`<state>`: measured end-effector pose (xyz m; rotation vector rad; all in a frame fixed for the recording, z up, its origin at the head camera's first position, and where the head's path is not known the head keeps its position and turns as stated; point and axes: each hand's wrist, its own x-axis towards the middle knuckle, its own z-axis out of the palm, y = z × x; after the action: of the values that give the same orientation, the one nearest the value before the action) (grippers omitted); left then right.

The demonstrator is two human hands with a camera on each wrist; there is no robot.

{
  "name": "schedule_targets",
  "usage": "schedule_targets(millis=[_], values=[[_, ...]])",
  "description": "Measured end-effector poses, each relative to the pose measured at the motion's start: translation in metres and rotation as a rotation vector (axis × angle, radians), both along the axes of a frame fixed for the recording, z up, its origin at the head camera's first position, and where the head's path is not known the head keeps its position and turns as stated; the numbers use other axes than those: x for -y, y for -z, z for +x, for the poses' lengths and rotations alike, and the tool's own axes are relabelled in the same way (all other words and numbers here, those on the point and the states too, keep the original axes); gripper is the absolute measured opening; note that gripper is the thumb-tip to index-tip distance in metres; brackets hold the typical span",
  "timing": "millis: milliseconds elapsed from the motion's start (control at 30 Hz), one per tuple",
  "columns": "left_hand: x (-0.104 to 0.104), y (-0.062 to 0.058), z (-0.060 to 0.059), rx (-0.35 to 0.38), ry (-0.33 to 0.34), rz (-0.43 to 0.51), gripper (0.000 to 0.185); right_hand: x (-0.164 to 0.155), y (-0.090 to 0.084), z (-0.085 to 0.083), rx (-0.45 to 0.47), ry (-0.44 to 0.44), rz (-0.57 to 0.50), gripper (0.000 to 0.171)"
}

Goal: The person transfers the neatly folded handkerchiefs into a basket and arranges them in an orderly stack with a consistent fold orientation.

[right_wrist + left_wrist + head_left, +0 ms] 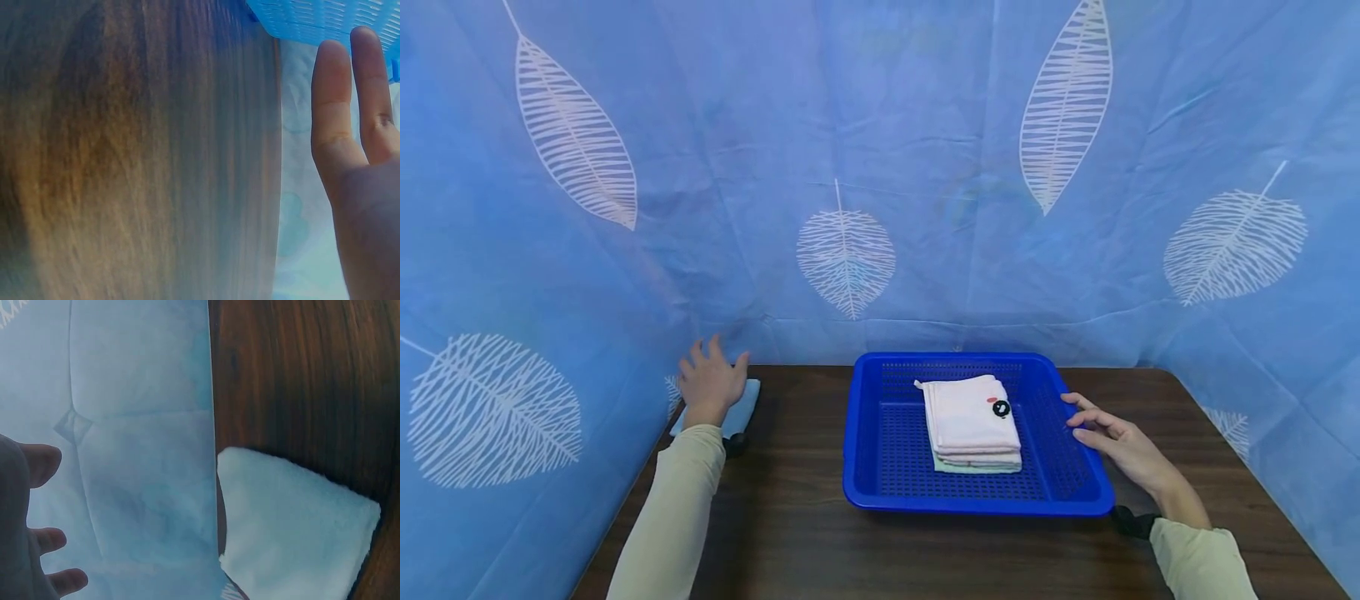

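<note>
My left hand (711,387) is at the table's left side with its fingers spread, and it holds nothing. A folded light blue cloth (743,408) lies there, partly hidden behind the hand in the head view; the left wrist view shows the cloth (294,525) apart from the fingers (42,464). Beside the right wall of a blue plastic basket (977,506) is my right hand (1120,446), fingers loosely bent and tips close to the rim. Whether they touch it, I cannot tell. Inside the basket sits a stack of folded cloths (970,417), white on top with a small black design, pale green at the bottom.
The dark wooden table (790,542) carries the basket right of centre. A blue curtain (925,167) with white leaf prints hangs behind the table and along both sides. A dark band (735,445) sits at the left wrist, another dark band (1133,522) at the right.
</note>
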<state>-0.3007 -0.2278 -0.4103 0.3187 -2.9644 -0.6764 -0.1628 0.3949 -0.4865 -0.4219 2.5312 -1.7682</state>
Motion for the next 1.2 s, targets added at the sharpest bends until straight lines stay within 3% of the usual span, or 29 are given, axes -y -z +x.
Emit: schedule_targets(millis=[300,633,833,1200], values=[[0.022,0.010,0.003,0.003,-0.038,0.056,0.078,-0.001,0.000,0.000,-0.015,-0.014,-0.010,0.028],[0.042,0.028,0.005,0.103,-0.096,0.138,0.080,-0.001,-0.001,0.001,-0.021,-0.029,-0.020,0.027],[0.048,0.038,0.004,0.134,-0.098,0.156,0.085,-0.001,-0.001,0.000,-0.006,0.009,0.001,0.029],[0.051,0.062,0.007,0.167,-0.117,0.148,0.085,-0.002,0.003,-0.001,-0.026,-0.029,-0.034,0.028]])
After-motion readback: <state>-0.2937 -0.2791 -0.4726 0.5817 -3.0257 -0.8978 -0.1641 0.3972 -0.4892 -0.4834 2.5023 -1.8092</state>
